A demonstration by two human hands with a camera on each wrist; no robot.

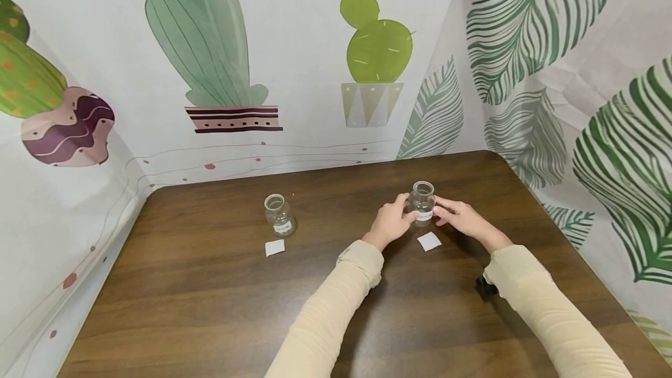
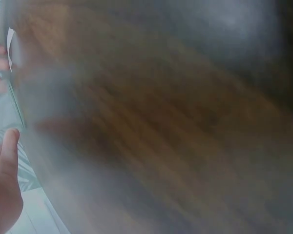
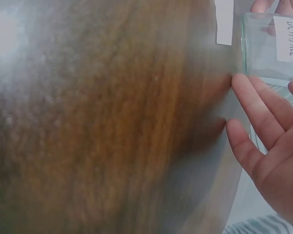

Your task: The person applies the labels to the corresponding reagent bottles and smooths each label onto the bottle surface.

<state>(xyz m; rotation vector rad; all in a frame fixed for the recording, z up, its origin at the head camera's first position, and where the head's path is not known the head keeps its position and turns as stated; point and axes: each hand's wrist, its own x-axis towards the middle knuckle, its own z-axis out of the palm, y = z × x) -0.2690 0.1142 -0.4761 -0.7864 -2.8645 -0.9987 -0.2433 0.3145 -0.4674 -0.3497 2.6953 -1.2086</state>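
A clear glass reagent bottle (image 1: 423, 190) with a white handwritten label (image 3: 289, 40) stands upright on the right side of the table. My left hand (image 1: 389, 223) holds its left side, thumb in front at the label's end. From the right, my right hand (image 1: 464, 219) holds it too, thumb near the label's other end and forefinger by the shoulder. The right wrist view shows the lower fingers of the right hand (image 3: 278, 146) fairly straight beside the base. Only part of the left hand (image 2: 5, 190) enters the left wrist view. A white paper slip (image 1: 429, 241) lies just in front.
A second labelled glass bottle (image 1: 279, 216) stands to the left, with another white paper slip (image 1: 275, 247) before it. Both bottles lack stoppers. The brown wooden table (image 1: 210, 308) meets a patterned cloth backdrop (image 1: 310, 45) behind. A black object (image 1: 485, 286) shows under the right cuff.
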